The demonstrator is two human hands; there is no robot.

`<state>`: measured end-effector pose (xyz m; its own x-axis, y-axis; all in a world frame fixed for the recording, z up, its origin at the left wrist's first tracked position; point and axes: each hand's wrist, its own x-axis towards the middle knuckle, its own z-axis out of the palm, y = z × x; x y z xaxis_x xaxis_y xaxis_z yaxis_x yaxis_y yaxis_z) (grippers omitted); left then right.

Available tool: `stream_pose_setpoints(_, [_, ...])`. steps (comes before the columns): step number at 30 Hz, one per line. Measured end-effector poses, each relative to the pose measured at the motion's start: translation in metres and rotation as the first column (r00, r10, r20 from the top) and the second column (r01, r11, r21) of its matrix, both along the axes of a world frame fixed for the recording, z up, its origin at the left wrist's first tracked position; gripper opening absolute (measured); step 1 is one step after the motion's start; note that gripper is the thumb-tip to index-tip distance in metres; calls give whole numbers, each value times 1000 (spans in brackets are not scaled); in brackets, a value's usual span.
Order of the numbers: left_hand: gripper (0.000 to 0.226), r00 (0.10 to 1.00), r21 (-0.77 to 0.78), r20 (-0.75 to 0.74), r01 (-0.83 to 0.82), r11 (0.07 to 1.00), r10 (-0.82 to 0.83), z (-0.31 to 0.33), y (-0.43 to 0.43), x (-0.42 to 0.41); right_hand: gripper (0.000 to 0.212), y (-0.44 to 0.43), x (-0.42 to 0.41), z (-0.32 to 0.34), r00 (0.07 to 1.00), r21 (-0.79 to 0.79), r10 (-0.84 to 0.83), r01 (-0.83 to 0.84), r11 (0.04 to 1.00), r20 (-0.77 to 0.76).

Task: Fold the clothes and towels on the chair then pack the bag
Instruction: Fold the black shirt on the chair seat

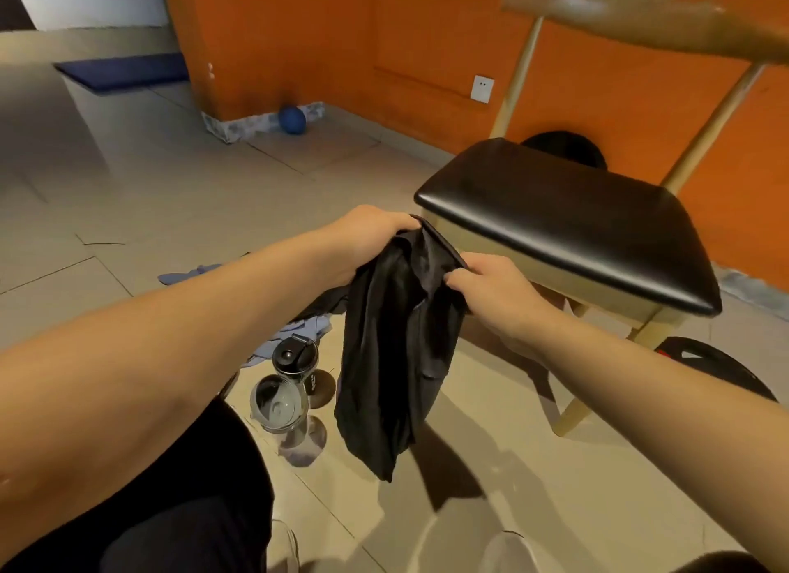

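Left hand (pixel 370 238) and right hand (pixel 491 287) clamp the top of the black garment (pixel 393 359), hanging below their grip.

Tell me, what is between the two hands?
In the head view, the top edge of the black garment runs between the left hand and the right hand.

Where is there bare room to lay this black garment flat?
The chair seat shows nothing on it. The floor tiles between the bottles and the chair's front leg are also bare. It is crowded left of the black garment, where the bottles and blue cloth lie.
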<state>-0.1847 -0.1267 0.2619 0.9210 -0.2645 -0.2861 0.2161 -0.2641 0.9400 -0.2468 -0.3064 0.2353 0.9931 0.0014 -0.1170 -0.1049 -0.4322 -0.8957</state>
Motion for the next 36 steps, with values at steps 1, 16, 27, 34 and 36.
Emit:
stream_pose_setpoints(1, [27,1000,20,-13,2,1000,-2,-1,5,3,12,1,3,1,998,72,-42,46,996,-52])
stream_pose_setpoints(16, [51,810,424,121,480,768,-573,-31,38,22,16,-14,16,2,880,375,-97,295,879,-465])
stream_pose_setpoints(27, [18,891,596,235,185,782,-389,-40,37,19,28,-8,0,24,853,560,57,289,777,-519])
stream_pose_setpoints(34, [45,769,467,104,522,713,-631,-48,1,-20,31,2,1,27,885,670,92,275,689,-457])
stream_pose_setpoints(36, [39,815,429,136,464,775,-563,-52,-5,-18,36,3,0,29,896,689,83,273,672,-436])
